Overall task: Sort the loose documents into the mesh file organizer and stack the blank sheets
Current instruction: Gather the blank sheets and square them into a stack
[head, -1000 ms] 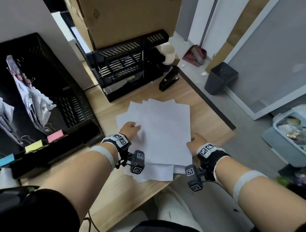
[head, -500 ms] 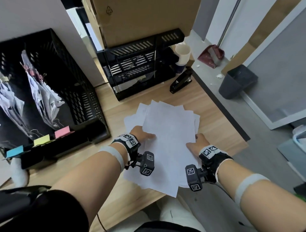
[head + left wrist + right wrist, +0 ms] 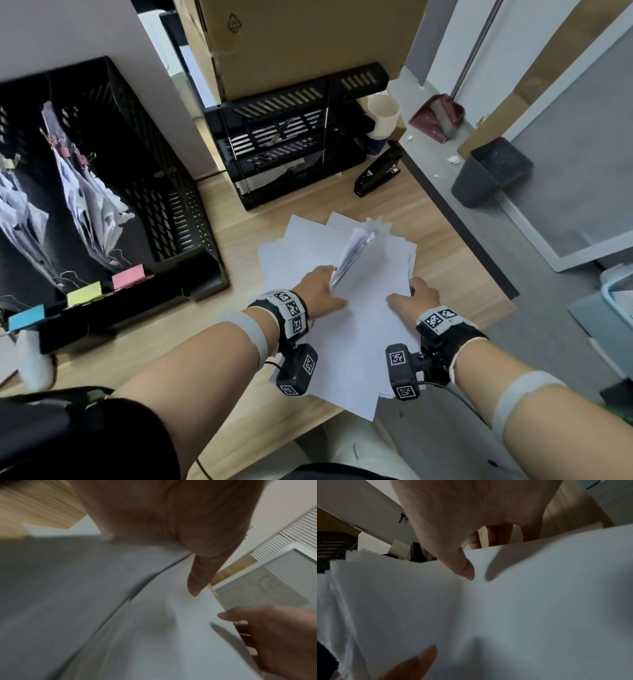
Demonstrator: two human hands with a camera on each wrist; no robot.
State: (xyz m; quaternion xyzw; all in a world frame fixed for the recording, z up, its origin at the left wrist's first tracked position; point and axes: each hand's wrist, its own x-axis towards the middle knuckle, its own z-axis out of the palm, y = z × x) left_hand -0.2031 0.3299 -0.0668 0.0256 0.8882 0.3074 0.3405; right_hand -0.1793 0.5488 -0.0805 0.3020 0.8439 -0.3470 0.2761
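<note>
A fanned pile of blank white sheets (image 3: 363, 308) lies on the wooden desk (image 3: 219, 329), its near end hanging over the front edge. My left hand (image 3: 322, 291) grips the pile's left edge and lifts it, so the sheets curl upward; the thumb (image 3: 197, 577) lies on top. My right hand (image 3: 414, 301) holds the right edge, thumb (image 3: 464, 568) on top and fingers underneath. The black mesh file organizer (image 3: 144, 178) stands at the left with clipped documents (image 3: 92, 205) in it.
A black stacked letter tray (image 3: 294, 137) sits at the back under a cardboard box (image 3: 291, 44). A paper cup (image 3: 383, 116) and a black stapler (image 3: 376, 174) stand by the desk's right edge. Coloured sticky tabs (image 3: 126, 275) mark the organizer's front. A dark bin (image 3: 489, 171) is on the floor.
Both hands have gathered the spread sheets inward. The left edge of the pile has risen off the desk and curls up. The head view has shifted towards the left.
</note>
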